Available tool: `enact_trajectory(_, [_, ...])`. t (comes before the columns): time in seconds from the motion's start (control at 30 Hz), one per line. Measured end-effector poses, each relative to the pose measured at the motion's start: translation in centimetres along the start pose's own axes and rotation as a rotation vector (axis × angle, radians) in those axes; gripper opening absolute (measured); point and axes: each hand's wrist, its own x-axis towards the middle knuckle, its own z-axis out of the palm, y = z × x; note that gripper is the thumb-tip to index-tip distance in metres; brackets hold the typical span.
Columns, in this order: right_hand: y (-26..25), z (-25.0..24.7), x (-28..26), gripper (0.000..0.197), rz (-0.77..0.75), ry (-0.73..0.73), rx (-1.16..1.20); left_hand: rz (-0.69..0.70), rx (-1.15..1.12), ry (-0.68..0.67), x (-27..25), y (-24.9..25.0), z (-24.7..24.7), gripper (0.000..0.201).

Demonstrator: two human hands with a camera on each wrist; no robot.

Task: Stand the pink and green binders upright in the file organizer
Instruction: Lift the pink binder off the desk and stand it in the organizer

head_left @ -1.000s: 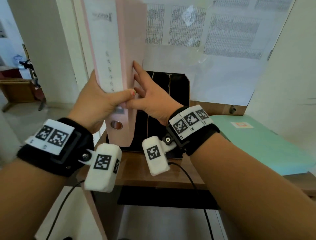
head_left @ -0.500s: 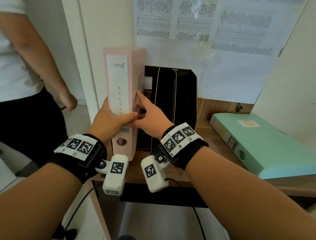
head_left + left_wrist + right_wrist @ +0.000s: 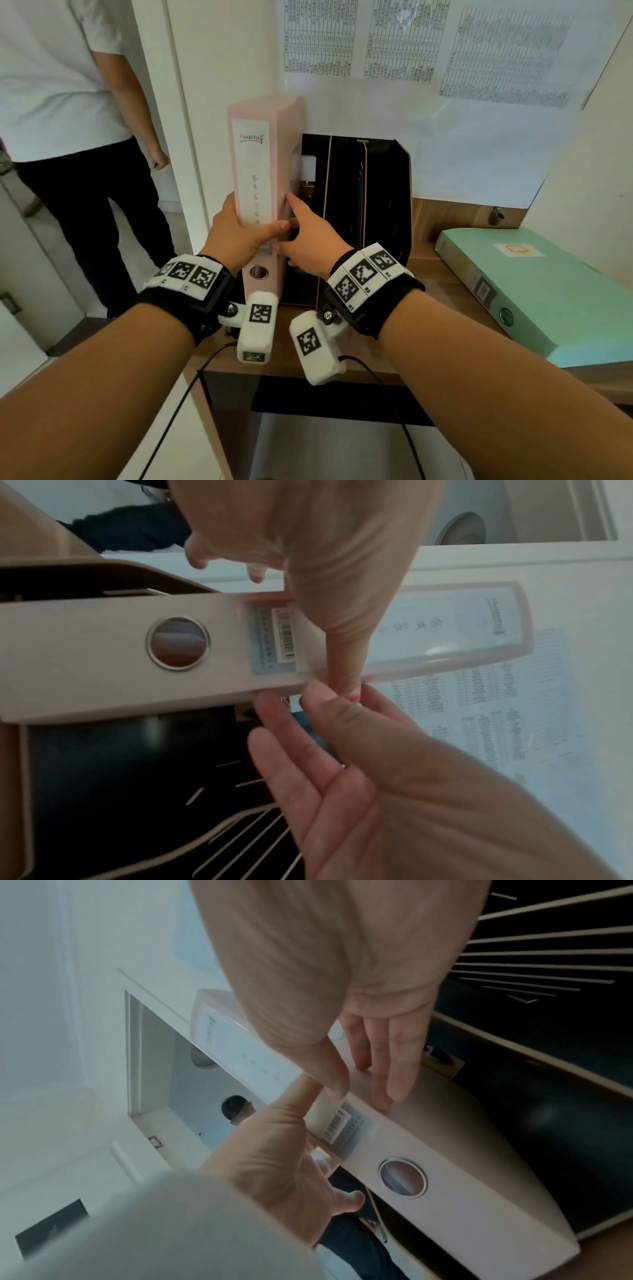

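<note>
The pink binder [image 3: 263,164] stands upright with its labelled spine toward me, its lower end at the leftmost slot of the black file organizer [image 3: 383,205]. My left hand [image 3: 239,236] grips the spine, thumb [image 3: 342,620] across the front and fingers behind. My right hand [image 3: 308,236] lies with straight fingers [image 3: 394,1064] flat against the binder's right cover [image 3: 445,1123]. Farther right, the green binder [image 3: 548,291] lies flat on the wooden desk [image 3: 442,277], and neither hand touches it. The organizer's other slots hold nothing that I can see.
A person in a white shirt and black trousers [image 3: 68,137] stands close by on the left, beyond a white door frame [image 3: 178,102]. Printed sheets [image 3: 411,51] hang on the wall behind the organizer. White walls close in the desk at the back and right.
The pink binder has come down from above the organizer to desk level at its left slot. Both hands stayed on it. The person on the left has come into view.
</note>
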Motion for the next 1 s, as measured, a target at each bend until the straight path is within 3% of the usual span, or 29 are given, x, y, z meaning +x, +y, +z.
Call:
enact_trajectory(0.23, [0.0, 0.4, 0.8, 0.082, 0.025, -0.072, 0.067, -0.060, 0.096, 0.113, 0.3, 0.4, 0.9, 0.077])
enact_trajectory(0.43, [0.2, 0.1, 1.2, 0.089, 0.051, -0.101, 0.044, -0.061, 0.120, 0.134, 0.1, 0.7, 1.2, 0.074])
enact_trajectory(0.5, [0.2, 0.0, 1.1, 0.090, 0.054, -0.106, 0.055, -0.052, 0.122, 0.097, 0.1, 0.7, 0.9, 0.084])
enact_trajectory(0.6, [0.2, -0.5, 0.9, 0.090, 0.027, -0.105, 0.098, -0.034, 0.122, 0.112, 0.1, 1.2, 0.5, 0.120])
enact_trajectory(0.67, [0.1, -1.1, 0.7, 0.090, 0.007, -0.095, 0.151, -0.029, 0.175, 0.179, -0.2, 2.2, 0.5, 0.122])
enact_trajectory(0.87, [-0.3, -3.8, -0.9, 0.077, -0.086, 0.113, 0.440, 0.155, 0.137, 0.375, -1.9, 7.3, 1.3, 0.100])
enact_trajectory(1.0, [0.0, -6.9, -2.6, 0.071, -0.110, 0.292, 0.550, 0.363, 0.123, 0.374, -3.7, 11.4, 4.0, 0.085])
